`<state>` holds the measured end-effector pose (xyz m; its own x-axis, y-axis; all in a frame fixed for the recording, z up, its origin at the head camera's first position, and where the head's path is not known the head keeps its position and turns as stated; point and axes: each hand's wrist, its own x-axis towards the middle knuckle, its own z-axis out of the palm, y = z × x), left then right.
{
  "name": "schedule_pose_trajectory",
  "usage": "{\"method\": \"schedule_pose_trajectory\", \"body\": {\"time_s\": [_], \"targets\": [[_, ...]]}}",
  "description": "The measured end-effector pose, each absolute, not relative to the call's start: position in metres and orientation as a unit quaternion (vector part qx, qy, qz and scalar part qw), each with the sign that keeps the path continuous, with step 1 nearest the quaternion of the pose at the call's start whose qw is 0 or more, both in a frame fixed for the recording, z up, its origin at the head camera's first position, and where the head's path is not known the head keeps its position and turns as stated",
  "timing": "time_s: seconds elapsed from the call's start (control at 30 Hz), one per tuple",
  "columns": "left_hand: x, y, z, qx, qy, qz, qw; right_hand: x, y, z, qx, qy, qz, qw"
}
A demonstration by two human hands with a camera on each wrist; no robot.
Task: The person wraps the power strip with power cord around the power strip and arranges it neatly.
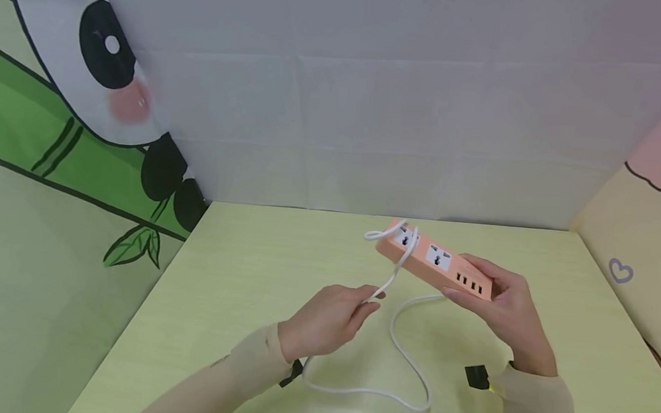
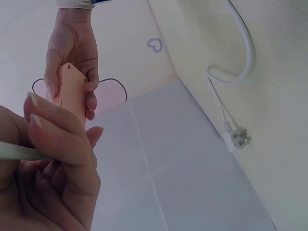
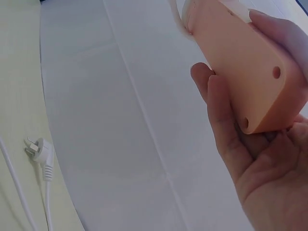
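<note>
A pink power strip (image 1: 426,272) with white sockets and USB ports is held above the table at a tilt. My right hand (image 1: 510,302) grips its near right end, thumb on one side and fingers beneath. The white cord (image 1: 400,264) passes over the strip's far left end in a loop. My left hand (image 1: 325,318) pinches that cord between thumb and fingers, left of the strip. The plug (image 2: 237,138) shows in both wrist views near the table's back edge; in the head view I cannot see it. The strip's pink underside (image 3: 240,62) faces the right wrist camera.
A slack length of cord (image 1: 363,391) curves across the pale yellow-green table (image 1: 236,245). Behind the table rises a white wall sheet (image 1: 371,120). Printed panels stand on both sides, the left one with a green bamboo pattern (image 1: 26,108).
</note>
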<state>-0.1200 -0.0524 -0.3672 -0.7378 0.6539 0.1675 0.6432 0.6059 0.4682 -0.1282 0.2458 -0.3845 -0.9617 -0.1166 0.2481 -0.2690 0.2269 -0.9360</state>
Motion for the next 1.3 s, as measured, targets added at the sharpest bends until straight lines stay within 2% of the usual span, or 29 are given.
{"method": "schedule_pose_trajectory", "body": {"time_s": [0.13,0.43,0.7,1.1,1.3], "targets": [[-0.118,-0.051,-0.363,0.362,0.899,0.246,-0.017,-0.131,0.245,-0.386,0.110,-0.792,0.596,0.068],[-0.110,-0.047,-0.357,0.380,0.878,0.289,-0.027,-0.144,0.265,-0.394,0.049,-0.846,0.518,0.117],[-0.107,-0.045,-0.346,0.392,0.865,0.307,-0.060,-0.148,0.268,-0.390,0.062,-0.847,0.516,0.111],[-0.108,-0.045,-0.322,0.425,0.855,0.241,-0.171,-0.147,0.261,-0.386,0.056,-0.868,0.486,0.087],[-0.114,-0.044,-0.307,0.455,0.827,0.263,-0.198,-0.145,0.258,-0.384,0.068,-0.873,0.477,0.078]]}}
